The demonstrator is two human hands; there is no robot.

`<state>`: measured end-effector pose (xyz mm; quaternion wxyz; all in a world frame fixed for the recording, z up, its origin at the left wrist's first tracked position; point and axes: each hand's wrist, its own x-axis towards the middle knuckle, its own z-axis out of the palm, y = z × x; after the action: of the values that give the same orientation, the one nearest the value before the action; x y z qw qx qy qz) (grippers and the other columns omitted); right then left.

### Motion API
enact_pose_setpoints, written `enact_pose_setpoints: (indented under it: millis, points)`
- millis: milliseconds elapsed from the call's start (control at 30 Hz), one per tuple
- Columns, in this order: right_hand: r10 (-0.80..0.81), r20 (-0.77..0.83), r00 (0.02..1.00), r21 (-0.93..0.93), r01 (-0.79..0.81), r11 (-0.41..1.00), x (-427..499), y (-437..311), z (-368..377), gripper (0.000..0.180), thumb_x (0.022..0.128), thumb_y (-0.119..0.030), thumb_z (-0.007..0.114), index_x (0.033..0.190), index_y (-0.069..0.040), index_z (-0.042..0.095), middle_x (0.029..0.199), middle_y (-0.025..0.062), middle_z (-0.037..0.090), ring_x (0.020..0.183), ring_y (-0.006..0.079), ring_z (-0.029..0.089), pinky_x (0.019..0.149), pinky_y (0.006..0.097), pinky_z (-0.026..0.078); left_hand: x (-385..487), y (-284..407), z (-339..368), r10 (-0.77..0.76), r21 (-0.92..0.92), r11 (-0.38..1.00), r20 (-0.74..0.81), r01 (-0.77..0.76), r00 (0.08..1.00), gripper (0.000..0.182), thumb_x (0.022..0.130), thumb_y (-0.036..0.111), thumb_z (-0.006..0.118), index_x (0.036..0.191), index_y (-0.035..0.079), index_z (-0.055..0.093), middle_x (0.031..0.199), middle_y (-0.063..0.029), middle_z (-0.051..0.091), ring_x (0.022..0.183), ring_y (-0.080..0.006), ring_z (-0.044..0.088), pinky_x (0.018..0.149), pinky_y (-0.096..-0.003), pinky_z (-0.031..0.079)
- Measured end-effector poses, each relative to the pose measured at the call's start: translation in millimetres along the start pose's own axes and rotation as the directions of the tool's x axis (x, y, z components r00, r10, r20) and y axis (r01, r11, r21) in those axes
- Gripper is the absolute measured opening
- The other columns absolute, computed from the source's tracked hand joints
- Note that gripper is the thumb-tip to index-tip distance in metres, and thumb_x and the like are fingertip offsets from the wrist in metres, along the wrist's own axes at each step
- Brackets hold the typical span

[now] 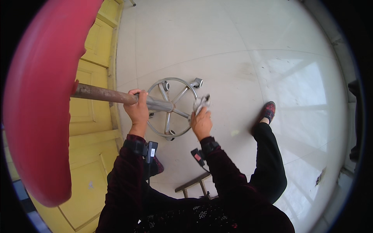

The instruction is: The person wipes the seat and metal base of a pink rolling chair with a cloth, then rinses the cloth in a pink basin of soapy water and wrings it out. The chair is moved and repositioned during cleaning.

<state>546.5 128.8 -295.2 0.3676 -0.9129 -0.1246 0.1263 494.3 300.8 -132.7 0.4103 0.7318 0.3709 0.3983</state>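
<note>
A stool with a round red padded seat (pixel 43 102) leans into view at the left, close to the camera. From its underside runs a rusty brown metal post (pixel 102 93) into a grey metal sleeve (pixel 158 104). My left hand (pixel 137 110) is wrapped around the post where it meets the sleeve. Beyond it is the chrome ring base (pixel 178 78) with spokes and casters, such as the caster (pixel 198 83) at its upper right. My right hand (pixel 201 123) grips a crumpled, greyish rag (pixel 201 104) against the right side of the ring.
Yellow panelled wooden doors (pixel 87 96) line the left side. Pale glossy floor tiles (pixel 186 38) spread ahead and to the right. My right shoe (pixel 268 112) rests on them, and a small wooden stool or frame (pixel 192 182) stands below my arms.
</note>
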Motion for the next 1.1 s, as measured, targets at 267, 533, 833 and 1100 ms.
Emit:
enact_pose_setpoints:
  millis: [267, 533, 833, 1100]
  points:
    - [-0.132, 0.153, 0.979, 0.027, 0.129, 0.991, -2.5, -4.6, -54.3, 0.041, 0.085, -0.026, 0.061, 0.118, -0.008, 0.044, 0.097, 0.0203, 0.055, 0.080, 0.0407, 0.061, 0.070, 0.0473, 0.051, 3.0, -10.1, -3.7, 0.054, 0.035, 0.998, 0.024, -0.055, 0.998, 0.013, 0.078, 0.012, 0.067, 0.080, 0.001, 0.060, 0.072, -0.0041, 0.062, 0.069, -0.0132, 0.056, 0.067, -0.0284, 0.045]
    - [-0.438, 0.151, 0.886, -0.301, 0.463, 0.833, 84.1, -55.7, 5.7, 0.053, 0.083, -0.014, 0.056, 0.134, -0.017, 0.043, 0.095, 0.0159, 0.056, 0.078, 0.0332, 0.061, 0.066, 0.0415, 0.053, 3.6, -13.0, -4.5, -0.018, 0.009, 1.000, 0.036, 0.018, 0.999, 0.014, 0.078, 0.012, 0.069, 0.081, 0.002, 0.060, 0.073, -0.0028, 0.058, 0.068, -0.0127, 0.053, 0.066, -0.0285, 0.044]
    - [-0.472, 0.537, 0.699, -0.092, 0.605, 0.791, 81.6, -48.9, 32.7, 0.027, 0.085, -0.021, 0.053, 0.110, -0.016, 0.063, 0.096, 0.0142, 0.059, 0.078, 0.0291, 0.064, 0.065, 0.0413, 0.052, 2.0, -4.4, -2.4, 0.021, -0.024, 1.000, 0.035, -0.021, 0.999, 0.014, 0.077, 0.011, 0.068, 0.080, 0.002, 0.059, 0.071, -0.0023, 0.058, 0.067, -0.0114, 0.053, 0.066, -0.0278, 0.044]
    - [-0.285, 0.457, 0.843, -0.126, 0.378, 0.917, 74.2, -61.0, 39.9, 0.042, 0.083, -0.023, 0.058, 0.122, -0.007, 0.057, 0.094, 0.0228, 0.062, 0.084, 0.0357, 0.065, 0.071, 0.0434, 0.053, 2.7, -8.5, -3.0, -0.001, 0.013, 1.000, 0.009, 0.001, 1.000, 0.015, 0.076, 0.012, 0.068, 0.078, 0.001, 0.059, 0.071, -0.0034, 0.058, 0.067, -0.0126, 0.053, 0.065, -0.0288, 0.044]
